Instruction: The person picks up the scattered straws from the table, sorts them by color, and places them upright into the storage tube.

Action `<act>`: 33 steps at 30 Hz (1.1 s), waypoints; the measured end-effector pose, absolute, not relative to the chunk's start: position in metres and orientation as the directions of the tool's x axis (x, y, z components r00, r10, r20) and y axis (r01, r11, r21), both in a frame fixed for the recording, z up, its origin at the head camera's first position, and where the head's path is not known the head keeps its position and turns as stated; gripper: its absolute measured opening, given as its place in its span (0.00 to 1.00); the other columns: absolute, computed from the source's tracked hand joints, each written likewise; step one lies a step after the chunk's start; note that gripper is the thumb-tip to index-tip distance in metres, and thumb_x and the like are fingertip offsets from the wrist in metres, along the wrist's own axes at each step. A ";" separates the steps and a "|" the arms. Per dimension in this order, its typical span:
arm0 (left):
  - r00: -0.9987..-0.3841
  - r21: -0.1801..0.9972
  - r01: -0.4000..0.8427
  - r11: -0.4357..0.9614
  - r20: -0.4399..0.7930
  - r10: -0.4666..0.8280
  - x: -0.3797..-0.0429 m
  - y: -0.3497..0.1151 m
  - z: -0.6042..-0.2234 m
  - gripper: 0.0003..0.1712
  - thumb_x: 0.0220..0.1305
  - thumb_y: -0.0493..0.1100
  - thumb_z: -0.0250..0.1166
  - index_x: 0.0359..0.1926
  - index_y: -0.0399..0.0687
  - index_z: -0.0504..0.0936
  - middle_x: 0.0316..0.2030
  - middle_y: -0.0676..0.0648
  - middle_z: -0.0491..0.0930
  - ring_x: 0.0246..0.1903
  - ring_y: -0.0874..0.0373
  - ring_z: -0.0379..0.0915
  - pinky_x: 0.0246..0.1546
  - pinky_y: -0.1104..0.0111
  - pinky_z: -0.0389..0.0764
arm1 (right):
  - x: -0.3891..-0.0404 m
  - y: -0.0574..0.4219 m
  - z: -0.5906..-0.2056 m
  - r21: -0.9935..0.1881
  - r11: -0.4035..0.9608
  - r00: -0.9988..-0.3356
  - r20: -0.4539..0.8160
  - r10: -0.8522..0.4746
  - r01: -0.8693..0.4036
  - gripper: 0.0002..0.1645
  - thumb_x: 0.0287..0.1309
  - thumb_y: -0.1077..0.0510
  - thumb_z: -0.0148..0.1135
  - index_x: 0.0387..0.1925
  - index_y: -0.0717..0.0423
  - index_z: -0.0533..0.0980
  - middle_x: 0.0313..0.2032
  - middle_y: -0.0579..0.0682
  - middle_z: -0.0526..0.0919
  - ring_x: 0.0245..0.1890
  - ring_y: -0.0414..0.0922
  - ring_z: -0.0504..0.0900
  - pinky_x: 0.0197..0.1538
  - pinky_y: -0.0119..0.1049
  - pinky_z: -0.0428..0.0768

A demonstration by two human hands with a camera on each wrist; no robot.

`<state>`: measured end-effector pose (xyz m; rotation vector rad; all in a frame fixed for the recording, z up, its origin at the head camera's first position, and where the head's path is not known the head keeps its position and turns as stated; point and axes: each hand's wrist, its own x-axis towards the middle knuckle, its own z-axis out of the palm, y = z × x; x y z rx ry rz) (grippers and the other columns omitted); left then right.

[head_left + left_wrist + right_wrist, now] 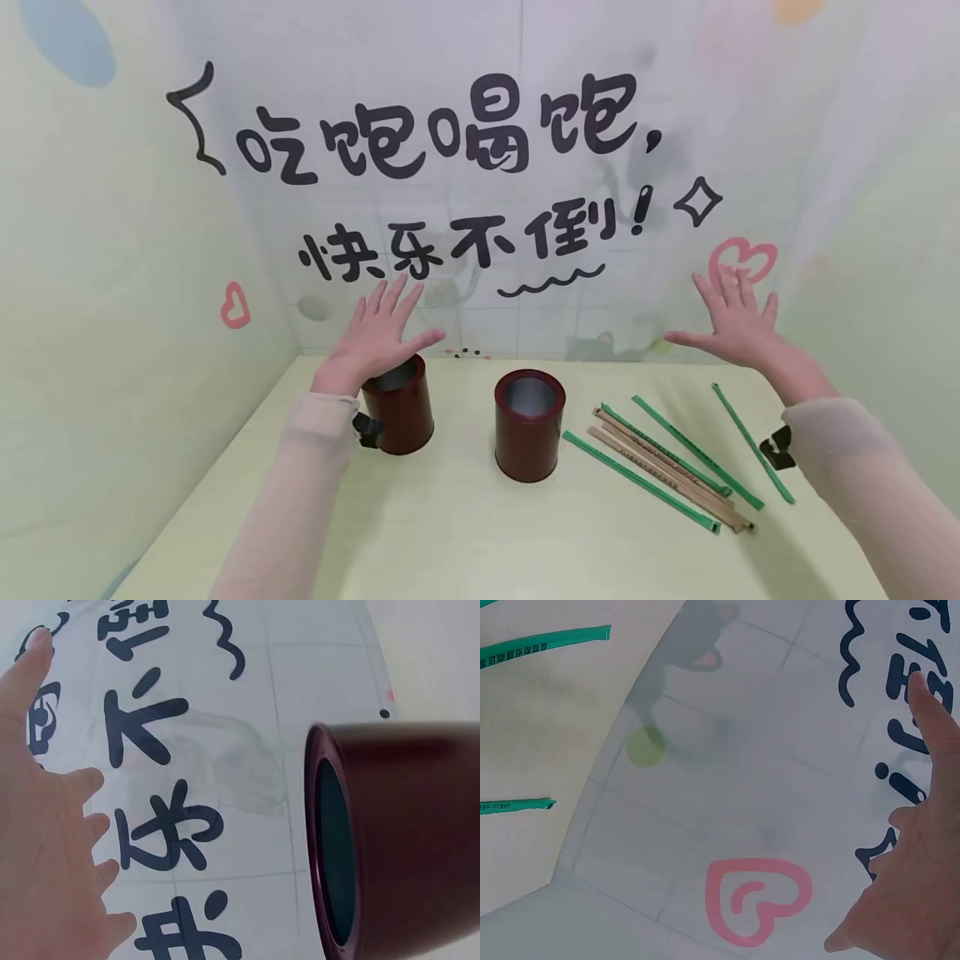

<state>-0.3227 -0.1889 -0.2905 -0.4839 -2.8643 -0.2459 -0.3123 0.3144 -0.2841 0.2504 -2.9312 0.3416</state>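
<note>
Two dark red cylindrical cans with open tops stand upright on the table. My left hand [378,333], fingers spread and straight, is raised over the left can [401,412] and overlaps its rim in the head view. In the left wrist view that can [420,832] lies beside the hand [49,847], which holds nothing. The other can [528,442] stands near the middle. On the right, my right hand [738,325] is lifted above the table with its fingers spread, holding nothing. Below it lie several wrapped straws, green [641,482] and brown [675,479].
One green wrapped straw [753,442] lies apart at the right, near the right sleeve. A white sheet [480,325] with large black writing hangs at the table's back edge. Pale walls [135,350] close in both sides. Each wrist wears a small black camera mount [367,429].
</note>
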 end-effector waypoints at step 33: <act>-0.820 0.490 0.571 0.659 0.301 0.486 -0.288 -0.143 -0.313 0.46 0.68 0.64 0.58 0.79 0.59 0.50 0.80 0.54 0.45 0.79 0.51 0.41 0.76 0.44 0.54 | -0.304 0.310 -0.300 -0.240 0.944 -0.967 0.168 -0.191 -0.229 0.68 0.57 0.29 0.62 0.79 0.57 0.36 0.76 0.68 0.25 0.75 0.70 0.24 0.63 0.83 0.29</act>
